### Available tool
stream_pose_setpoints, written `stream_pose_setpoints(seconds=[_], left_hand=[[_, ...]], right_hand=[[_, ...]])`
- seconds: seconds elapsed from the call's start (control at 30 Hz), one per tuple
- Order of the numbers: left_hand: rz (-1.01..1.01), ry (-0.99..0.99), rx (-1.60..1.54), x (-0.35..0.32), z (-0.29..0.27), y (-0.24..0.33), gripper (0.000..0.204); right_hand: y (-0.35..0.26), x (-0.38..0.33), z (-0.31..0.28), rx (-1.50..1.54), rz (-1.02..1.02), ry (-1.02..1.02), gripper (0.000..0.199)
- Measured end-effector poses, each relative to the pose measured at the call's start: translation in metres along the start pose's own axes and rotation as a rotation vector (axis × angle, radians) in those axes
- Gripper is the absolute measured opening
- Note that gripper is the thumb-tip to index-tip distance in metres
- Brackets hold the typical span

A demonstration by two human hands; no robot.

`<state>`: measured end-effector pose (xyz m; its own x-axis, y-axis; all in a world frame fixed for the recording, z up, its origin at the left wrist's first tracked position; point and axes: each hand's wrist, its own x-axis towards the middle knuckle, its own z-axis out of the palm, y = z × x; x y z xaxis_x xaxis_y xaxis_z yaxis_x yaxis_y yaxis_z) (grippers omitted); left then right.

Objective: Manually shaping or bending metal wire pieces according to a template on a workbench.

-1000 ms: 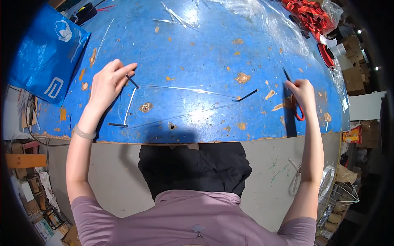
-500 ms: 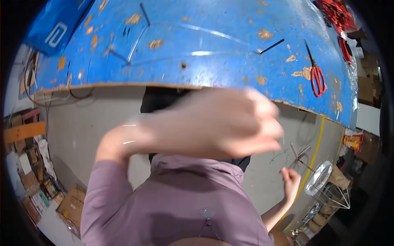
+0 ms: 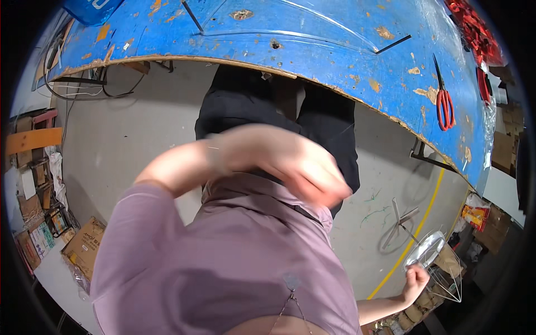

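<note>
From the person's head, we look steeply down through a wide, upright fisheye view. We have the purple shirt (image 3: 240, 245) close below, the left hand (image 3: 314, 172) crossing in front, and the blue table (image 3: 346, 72) at the far side, its near edge bowed, with grey floor (image 3: 139, 123) left and right.

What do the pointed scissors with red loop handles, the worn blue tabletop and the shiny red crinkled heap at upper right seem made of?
Red-handled scissors: probably metal blades, thin and dark; handles look like smooth plastic, evenly coloured.
Worn blue tabletop: likely painted wood, since brown shows through chips and along the edge.
Shiny red crinkled heap: perhaps foil or plastic film, given bright glints.
</note>
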<state>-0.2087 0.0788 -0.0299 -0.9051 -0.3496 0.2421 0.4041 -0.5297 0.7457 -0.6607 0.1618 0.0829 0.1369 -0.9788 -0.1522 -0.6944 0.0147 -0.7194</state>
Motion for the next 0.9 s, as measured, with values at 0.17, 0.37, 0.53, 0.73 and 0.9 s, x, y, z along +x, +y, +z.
stream_pose_setpoints(seconds=[0.17, 0.37, 0.53, 0.73, 0.9], left_hand=[[-0.19, 0.566, 0.263, -0.137, 0.013, 0.04, 0.034], [0.169, 0.664, 0.418, -0.192, 0.006, 0.089, 0.044], [0.36, 0.858, 0.512, -0.22, -0.023, 0.129, 0.035], [0.451, 0.928, 0.296, -0.216, -0.057, 0.173, 0.039], [0.112, 1.456, 0.599, -0.17, -0.073, 0.18, 0.031]], right_hand=[[-0.039, 0.098, 0.018, -0.156, -0.245, -0.218, 0.018], [-0.109, 0.195, 0.077, -0.198, -0.396, -0.317, 0.016], [-0.139, 0.249, 0.093, -0.163, -0.328, -0.304, 0.011], [-0.176, 0.323, 0.107, -0.087, -0.373, 0.006, 0.015], [-0.178, 0.395, 0.121, -0.146, -0.24, 0.01, 0.024]])
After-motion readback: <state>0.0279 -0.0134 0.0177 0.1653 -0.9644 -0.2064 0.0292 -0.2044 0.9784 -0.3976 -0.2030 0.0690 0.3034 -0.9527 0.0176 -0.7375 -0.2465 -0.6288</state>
